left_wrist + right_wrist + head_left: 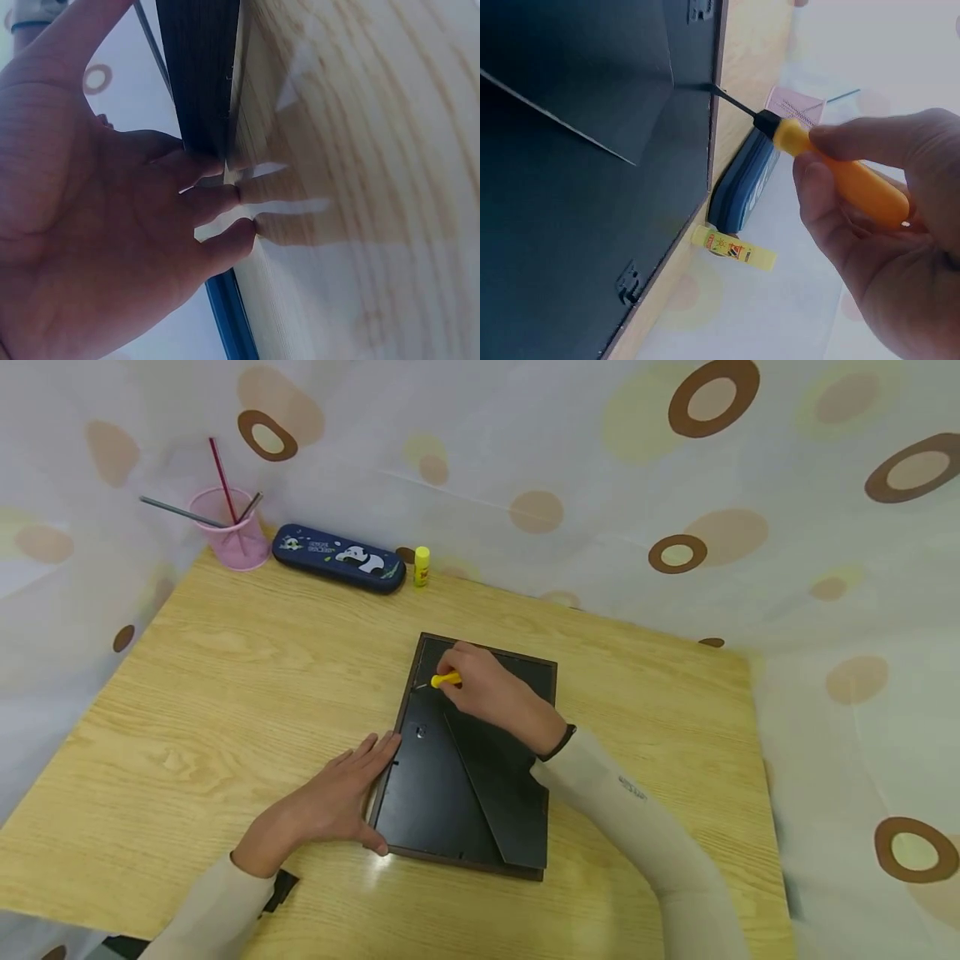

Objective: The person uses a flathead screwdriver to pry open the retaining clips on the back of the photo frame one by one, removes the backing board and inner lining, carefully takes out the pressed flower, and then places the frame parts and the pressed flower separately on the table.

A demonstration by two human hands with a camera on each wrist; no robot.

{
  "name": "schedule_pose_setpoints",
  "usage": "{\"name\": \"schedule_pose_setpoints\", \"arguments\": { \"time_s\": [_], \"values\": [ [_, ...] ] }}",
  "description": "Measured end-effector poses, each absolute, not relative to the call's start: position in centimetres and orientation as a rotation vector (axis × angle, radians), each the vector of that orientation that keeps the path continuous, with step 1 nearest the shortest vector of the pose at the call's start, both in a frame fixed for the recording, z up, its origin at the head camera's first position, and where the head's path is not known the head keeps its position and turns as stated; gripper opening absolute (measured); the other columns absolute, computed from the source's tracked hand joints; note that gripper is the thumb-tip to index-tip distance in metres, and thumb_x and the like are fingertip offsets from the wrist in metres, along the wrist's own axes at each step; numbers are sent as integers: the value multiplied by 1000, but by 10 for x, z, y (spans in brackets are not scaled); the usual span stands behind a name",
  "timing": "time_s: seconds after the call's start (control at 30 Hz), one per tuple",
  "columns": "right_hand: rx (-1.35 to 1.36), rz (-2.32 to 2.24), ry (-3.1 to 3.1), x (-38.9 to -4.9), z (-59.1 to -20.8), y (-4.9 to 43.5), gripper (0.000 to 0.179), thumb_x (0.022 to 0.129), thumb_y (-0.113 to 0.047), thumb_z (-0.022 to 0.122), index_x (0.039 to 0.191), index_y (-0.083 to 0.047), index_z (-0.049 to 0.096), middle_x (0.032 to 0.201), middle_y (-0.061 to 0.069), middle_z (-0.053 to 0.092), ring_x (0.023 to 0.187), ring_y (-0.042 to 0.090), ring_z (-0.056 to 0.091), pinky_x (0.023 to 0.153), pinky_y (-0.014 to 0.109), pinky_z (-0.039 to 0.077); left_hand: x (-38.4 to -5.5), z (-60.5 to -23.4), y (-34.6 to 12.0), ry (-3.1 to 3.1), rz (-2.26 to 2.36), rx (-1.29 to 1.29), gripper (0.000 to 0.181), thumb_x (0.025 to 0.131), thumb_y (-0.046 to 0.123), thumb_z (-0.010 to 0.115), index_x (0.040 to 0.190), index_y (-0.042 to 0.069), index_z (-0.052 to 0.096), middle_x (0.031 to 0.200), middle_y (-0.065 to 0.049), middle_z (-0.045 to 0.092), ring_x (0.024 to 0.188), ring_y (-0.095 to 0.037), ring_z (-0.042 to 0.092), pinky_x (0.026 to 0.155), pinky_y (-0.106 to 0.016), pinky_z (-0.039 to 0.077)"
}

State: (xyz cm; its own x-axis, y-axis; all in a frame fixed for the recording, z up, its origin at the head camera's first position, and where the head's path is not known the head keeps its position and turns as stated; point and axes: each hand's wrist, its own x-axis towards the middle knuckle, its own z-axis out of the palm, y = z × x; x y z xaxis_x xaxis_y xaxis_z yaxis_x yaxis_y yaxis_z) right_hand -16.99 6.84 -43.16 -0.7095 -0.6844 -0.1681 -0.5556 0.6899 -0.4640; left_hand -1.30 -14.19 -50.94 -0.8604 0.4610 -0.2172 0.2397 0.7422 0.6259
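A dark picture frame (427, 793) lies on its front on the wooden table, its black backing and stand leg (498, 793) facing up. My right hand (491, 689) pinches the yellow handle of a screwdriver (870, 191) between thumb and fingers. In the right wrist view the thin shaft slants down to the frame's edge, with its tip right at the border of the backing. Along the left side near the bottom corner, my left hand (337, 793) rests with fingers spread, fingertips at the frame's side and thumb at its lower edge.
Behind the frame, a yellow glue stick (422, 567) stands beside a navy panda pencil case (337, 557). A pink cup (243, 543) holding several pencils is at the back left corner. A small black object (281, 891) lies near my left wrist. Patterned cloth (480, 468) hangs behind the table.
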Motion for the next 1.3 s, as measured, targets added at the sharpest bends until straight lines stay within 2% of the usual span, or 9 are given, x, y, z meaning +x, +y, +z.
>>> {"name": "schedule_pose_setpoints", "arguments": {
  "time_s": [0.2,0.53,0.8,1.0,1.3],
  "values": [
    [-907,-636,2574,-156,-437,80,18,96,-9,67,111,1,69,108,12,61,90,22,60,82,31,55,-14,-513,-143,2570,863,536,143,54,53,95,160,2,14,165,-18,16,151,-41,15,110,-66,27],
    [-927,-768,2620,-120,-451,113,14,88,-5,76,100,-1,69,100,10,64,83,22,59,78,33,55,-17,-513,-142,2570,880,545,143,54,52,96,160,3,13,165,-18,15,151,-41,15,111,-65,26],
    [-845,-849,2655,-99,-456,134,14,86,-5,78,97,-4,69,97,7,63,80,20,58,75,33,54,-16,-511,-142,2563,865,530,144,54,52,96,160,3,12,166,-18,13,151,-40,13,112,-65,24],
    [-787,-862,2623,-87,-448,140,14,87,-5,77,98,-6,69,99,6,63,81,19,57,75,32,54,-17,-510,-143,2558,867,533,144,55,52,96,160,3,11,166,-18,13,151,-40,13,112,-66,23],
    [-894,-832,2564,-78,-440,130,13,87,-4,77,98,-6,70,97,3,62,80,16,56,74,29,53,-16,-510,-143,2554,862,528,143,55,51,96,160,3,11,166,-17,13,151,-40,12,112,-65,23]
  ]
}}
